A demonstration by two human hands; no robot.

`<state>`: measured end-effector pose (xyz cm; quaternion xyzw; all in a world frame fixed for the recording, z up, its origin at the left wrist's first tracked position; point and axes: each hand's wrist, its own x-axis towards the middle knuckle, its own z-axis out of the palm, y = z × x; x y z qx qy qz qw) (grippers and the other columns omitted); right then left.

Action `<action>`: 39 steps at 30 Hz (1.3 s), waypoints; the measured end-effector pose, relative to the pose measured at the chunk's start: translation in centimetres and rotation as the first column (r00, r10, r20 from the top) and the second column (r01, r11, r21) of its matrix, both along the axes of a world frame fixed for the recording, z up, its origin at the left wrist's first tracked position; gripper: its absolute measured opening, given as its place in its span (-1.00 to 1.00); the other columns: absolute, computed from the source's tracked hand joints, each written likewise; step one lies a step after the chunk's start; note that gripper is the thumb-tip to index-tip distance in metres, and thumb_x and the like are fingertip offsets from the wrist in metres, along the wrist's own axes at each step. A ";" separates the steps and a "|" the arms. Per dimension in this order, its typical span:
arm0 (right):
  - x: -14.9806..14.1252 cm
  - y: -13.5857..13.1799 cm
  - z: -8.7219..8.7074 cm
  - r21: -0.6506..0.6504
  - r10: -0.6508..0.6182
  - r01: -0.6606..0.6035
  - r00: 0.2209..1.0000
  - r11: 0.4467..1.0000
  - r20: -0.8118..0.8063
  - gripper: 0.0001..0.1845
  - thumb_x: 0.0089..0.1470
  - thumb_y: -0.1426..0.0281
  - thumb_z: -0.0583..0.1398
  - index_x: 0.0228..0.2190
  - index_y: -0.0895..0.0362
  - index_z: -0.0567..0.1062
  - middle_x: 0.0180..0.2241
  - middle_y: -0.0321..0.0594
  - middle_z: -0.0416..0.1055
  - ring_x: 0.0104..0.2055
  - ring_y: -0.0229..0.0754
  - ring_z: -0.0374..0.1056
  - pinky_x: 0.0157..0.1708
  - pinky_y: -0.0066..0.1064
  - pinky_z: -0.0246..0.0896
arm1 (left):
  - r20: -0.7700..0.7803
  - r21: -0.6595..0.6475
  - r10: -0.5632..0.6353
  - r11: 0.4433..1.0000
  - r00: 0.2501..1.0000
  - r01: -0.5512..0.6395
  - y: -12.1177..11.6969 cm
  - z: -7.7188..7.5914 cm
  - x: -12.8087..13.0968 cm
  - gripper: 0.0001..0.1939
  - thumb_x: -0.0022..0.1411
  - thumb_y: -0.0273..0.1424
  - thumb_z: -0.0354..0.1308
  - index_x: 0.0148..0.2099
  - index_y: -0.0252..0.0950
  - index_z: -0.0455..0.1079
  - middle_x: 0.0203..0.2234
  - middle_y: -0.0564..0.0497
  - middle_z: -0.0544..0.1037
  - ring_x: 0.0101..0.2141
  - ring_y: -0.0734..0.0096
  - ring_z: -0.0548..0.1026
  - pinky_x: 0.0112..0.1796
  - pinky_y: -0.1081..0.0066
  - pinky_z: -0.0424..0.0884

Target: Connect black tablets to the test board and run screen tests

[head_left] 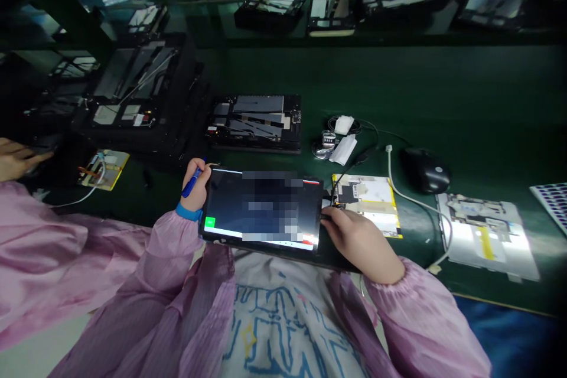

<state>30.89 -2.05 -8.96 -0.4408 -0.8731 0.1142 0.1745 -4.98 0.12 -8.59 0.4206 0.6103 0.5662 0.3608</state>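
A tablet (263, 207) with a lit screen lies tilted in front of my chest, a green square at its lower left. My left hand (195, 186) is closed around its left edge and also keeps a blue pen (191, 184) in the fingers. At the tablet's right edge, my right hand (358, 239) pinches a dark piece, apparently a cable's plug; the fingers cover the exact contact. Just beyond my right hand lies a battery-like board with yellow edges (383, 207). An opened tablet body (257, 121) with exposed inner parts sits behind the screen.
Stacked opened tablets (133, 82) rise at the left. A co-worker's hand (20, 159) is at the far left. A metal counter (328, 142) with cables, a black mouse (425, 170), a metal plate with boards (491, 236) and a keyboard (553, 204) occupy the right side.
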 end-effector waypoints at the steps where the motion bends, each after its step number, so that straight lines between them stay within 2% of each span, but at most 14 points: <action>1: 0.1 0.0 0.0 0.013 0.002 -0.003 1.000 1.000 0.017 -0.79 0.21 0.38 0.02 -0.23 0.17 0.42 -0.42 -0.09 0.49 -0.46 -0.13 0.39 -0.46 -0.34 0.24 | 0.007 -0.003 -0.001 1.000 1.000 0.001 0.0 0.0 0.0 -0.74 0.06 -0.29 0.21 -0.37 -0.22 0.15 -0.48 0.10 0.40 -0.49 0.45 0.33 -0.43 0.45 0.24; 10: -0.3 -0.1 1.0 0.131 -0.026 0.012 0.993 0.991 0.112 -0.81 0.14 0.39 0.08 -0.34 0.15 0.49 -0.55 -0.19 0.45 -0.53 -0.19 0.34 -0.51 -0.39 0.07 | 0.028 -0.012 0.029 1.000 0.999 -0.029 0.0 0.6 0.6 -0.70 0.02 -0.28 0.25 -0.39 -0.22 0.13 -0.59 0.16 0.30 -0.59 0.52 0.23 -0.52 0.49 0.17; 13: -0.6 -0.1 1.2 0.148 -0.089 0.070 0.988 0.987 0.124 -0.82 0.08 0.41 0.08 -0.47 0.13 0.46 -0.64 -0.23 0.36 -0.57 -0.21 0.28 -0.54 -0.40 0.01 | 0.041 0.004 0.034 0.999 0.999 -0.034 0.1 0.8 0.8 -0.67 -0.01 -0.27 0.26 -0.40 -0.21 0.12 -0.63 0.18 0.26 -0.60 0.51 0.24 -0.53 0.47 0.17; 15: -0.3 0.3 1.3 0.105 -0.155 0.148 0.986 0.983 0.058 -0.81 0.08 0.38 0.07 -0.47 0.14 0.45 -0.66 -0.25 0.34 -0.60 -0.22 0.27 -0.55 -0.41 0.03 | 0.023 0.016 0.036 0.999 0.999 -0.037 0.2 0.9 0.8 -0.66 -0.02 -0.27 0.27 -0.41 -0.21 0.12 -0.64 0.18 0.20 -0.61 0.50 0.24 -0.54 0.47 0.16; 19: 1.0 2.3 1.6 -0.100 -0.368 0.354 0.892 0.930 -0.264 -0.74 0.14 0.29 0.07 -0.22 0.15 0.45 -0.51 -0.19 0.47 -0.52 -0.19 0.37 -0.51 -0.40 0.21 | -0.030 0.025 0.057 0.998 0.998 -0.056 0.4 1.0 0.7 -0.71 0.01 -0.31 0.25 -0.41 -0.22 0.14 -0.66 0.18 0.16 -0.62 0.51 0.19 -0.56 0.47 0.12; 21: 1.8 3.7 1.6 -0.197 -0.359 0.302 0.836 0.933 -0.416 -0.59 0.16 0.29 0.06 0.02 0.15 0.32 -0.31 -0.11 0.51 -0.37 -0.16 0.44 -0.43 -0.38 0.30 | -0.057 0.025 0.069 0.997 0.996 -0.068 0.4 1.0 0.6 -0.74 0.01 -0.33 0.23 -0.42 -0.22 0.16 -0.66 0.18 0.15 -0.63 0.52 0.16 -0.57 0.48 0.10; 23: 2.8 5.3 1.5 -0.243 -0.307 0.213 0.828 0.946 -0.469 -0.42 0.15 0.31 0.06 0.18 0.15 0.13 -0.21 -0.08 0.49 -0.27 -0.16 0.44 -0.35 -0.35 0.34 | -0.069 0.015 0.080 0.997 0.994 -0.079 0.4 1.0 0.4 -0.76 0.02 -0.34 0.22 -0.42 -0.23 0.16 -0.66 0.18 0.15 -0.63 0.52 0.14 -0.57 0.49 0.09; 25: 3.9 7.2 1.0 -0.208 -0.355 0.295 0.854 0.933 -0.379 -0.46 0.13 0.34 0.07 0.13 0.20 0.21 -0.28 -0.09 0.48 -0.31 -0.14 0.42 -0.32 -0.30 0.33 | -0.064 -0.002 0.080 0.997 0.995 -0.081 0.4 0.9 0.3 -0.76 0.03 -0.34 0.22 -0.41 -0.23 0.16 -0.66 0.18 0.17 -0.62 0.52 0.15 -0.56 0.49 0.09; 28: 5.4 10.3 -0.2 -0.052 -0.565 0.563 0.819 0.825 -0.104 -0.71 0.06 0.37 0.11 -0.21 0.28 0.47 -0.35 0.03 0.44 -0.28 -0.03 0.38 -0.28 -0.22 0.29 | -0.040 -0.007 0.063 0.998 0.997 -0.064 0.3 0.7 0.1 -0.76 0.04 -0.34 0.21 -0.40 -0.23 0.16 -0.64 0.17 0.21 -0.61 0.51 0.19 -0.55 0.50 0.12; 31: 6.1 12.6 -1.0 -0.031 -0.633 0.634 0.774 0.773 0.034 -0.80 -0.01 0.45 0.13 -0.39 0.33 0.49 -0.35 0.18 0.43 -0.28 0.06 0.36 -0.30 -0.19 0.24 | -0.034 0.001 0.062 0.998 0.997 -0.062 0.3 0.7 0.0 -0.76 0.04 -0.34 0.21 -0.39 -0.22 0.16 -0.63 0.17 0.22 -0.61 0.51 0.20 -0.56 0.50 0.12; 34: 6.3 12.9 -0.5 -0.042 -0.662 0.663 0.748 0.747 0.035 -0.79 -0.01 0.53 0.07 -0.40 0.35 0.49 -0.40 0.18 0.44 -0.34 0.03 0.36 -0.35 -0.22 0.22 | -0.042 0.000 0.059 0.998 0.997 -0.059 0.3 0.6 0.0 -0.76 0.05 -0.34 0.21 -0.39 -0.22 0.16 -0.64 0.17 0.20 -0.61 0.51 0.19 -0.57 0.49 0.11; 36: 6.2 11.5 0.6 -0.118 -0.660 0.652 0.750 0.749 -0.051 -0.74 0.03 0.51 0.04 -0.29 0.33 0.48 -0.42 0.06 0.45 -0.41 -0.06 0.36 -0.39 -0.28 0.22 | -0.053 -0.010 0.058 0.998 0.997 -0.058 0.2 0.7 0.1 -0.76 0.05 -0.33 0.21 -0.39 -0.22 0.16 -0.64 0.17 0.18 -0.62 0.51 0.18 -0.57 0.49 0.10; 37: 6.1 10.4 1.3 -0.193 -0.635 0.609 0.762 0.769 -0.125 -0.73 0.06 0.47 0.05 -0.22 0.29 0.46 -0.43 -0.02 0.46 -0.44 -0.10 0.35 -0.42 -0.31 0.22 | -0.060 -0.014 0.060 0.998 0.996 -0.061 0.2 0.8 0.2 -0.76 0.06 -0.32 0.21 -0.40 -0.22 0.16 -0.65 0.17 0.17 -0.62 0.52 0.17 -0.57 0.49 0.09; 39: 5.6 7.7 2.5 -0.384 -0.519 0.396 0.798 0.834 -0.306 -0.70 0.13 0.34 0.05 -0.15 0.20 0.44 -0.43 -0.15 0.46 -0.48 -0.17 0.34 -0.47 -0.37 0.22 | -0.070 -0.013 0.071 0.997 0.995 -0.072 0.3 1.0 0.4 -0.75 0.04 -0.31 0.21 -0.41 -0.23 0.15 -0.65 0.18 0.17 -0.62 0.52 0.17 -0.56 0.50 0.10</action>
